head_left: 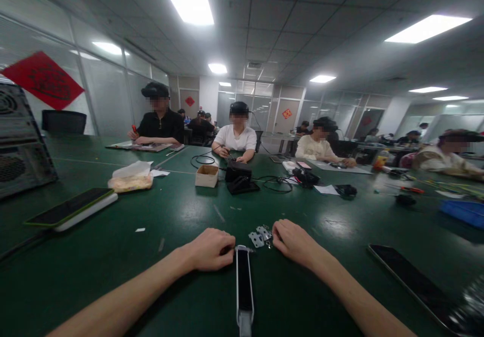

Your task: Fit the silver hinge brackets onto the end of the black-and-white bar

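Our left hand (212,249) and right hand (293,240) curl over the counter (302,296); whether either grips anything, we cannot tell. Metal plates (257,240) lie between them, handy for both, beyond a white-framed device (244,284).

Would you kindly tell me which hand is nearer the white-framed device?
Left: the left hand is beside the far end of the device; the right hand is farther, past the metal plates.
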A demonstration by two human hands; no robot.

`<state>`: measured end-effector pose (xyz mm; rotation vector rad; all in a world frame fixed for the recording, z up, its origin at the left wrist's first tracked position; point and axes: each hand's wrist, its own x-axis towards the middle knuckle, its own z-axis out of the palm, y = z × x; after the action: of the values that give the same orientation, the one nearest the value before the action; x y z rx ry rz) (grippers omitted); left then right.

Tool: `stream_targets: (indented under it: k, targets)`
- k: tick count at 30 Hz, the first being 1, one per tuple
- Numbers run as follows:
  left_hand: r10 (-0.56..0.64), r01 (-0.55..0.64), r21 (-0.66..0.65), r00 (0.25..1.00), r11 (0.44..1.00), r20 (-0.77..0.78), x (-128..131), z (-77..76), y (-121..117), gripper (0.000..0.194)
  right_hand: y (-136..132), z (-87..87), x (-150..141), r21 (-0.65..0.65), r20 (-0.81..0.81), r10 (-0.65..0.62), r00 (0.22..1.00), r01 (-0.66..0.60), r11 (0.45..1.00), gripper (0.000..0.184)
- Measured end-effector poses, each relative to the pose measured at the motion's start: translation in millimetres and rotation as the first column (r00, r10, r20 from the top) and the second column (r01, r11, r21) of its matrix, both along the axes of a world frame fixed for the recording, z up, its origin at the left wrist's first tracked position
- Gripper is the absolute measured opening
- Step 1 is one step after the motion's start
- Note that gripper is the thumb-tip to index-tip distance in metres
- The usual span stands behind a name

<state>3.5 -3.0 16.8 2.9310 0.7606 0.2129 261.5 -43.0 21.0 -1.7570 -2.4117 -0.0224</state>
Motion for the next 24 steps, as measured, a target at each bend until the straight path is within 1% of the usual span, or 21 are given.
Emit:
stream_targets:
  k: [6,12,17,21,24]
  targets:
    - [-0.008,0.007,0.017,1.000,1.000,0.022,0,-0.4,-1,0.013,0,3.1,-4,-0.023,-0.058,-0.013,0.998,0.012,1.000,0.013]
    - [-0.010,0.010,0.013,1.000,1.000,0.018,0,-2.0,1,0.014,-1,2.1,-5,0.073,-0.109,0.040,0.993,-0.032,0.997,0.007]
    - [-0.029,0.029,0.005,0.999,1.000,0.021,0,-0.9,1,0.015,-2,-5.5,-6,0.143,-0.107,0.173,0.979,-0.157,0.977,0.007]
    - [-0.020,0.019,0.012,0.999,1.000,0.030,1,-1.0,1,0.015,-2,-11.9,-8,0.180,-0.129,0.284,0.950,-0.259,0.949,0.008]
    - [-0.020,0.020,0.012,0.999,1.000,0.030,1,-0.9,1,0.015,-4,-12.7,-11,0.208,-0.157,0.352,0.923,-0.318,0.925,0.012]
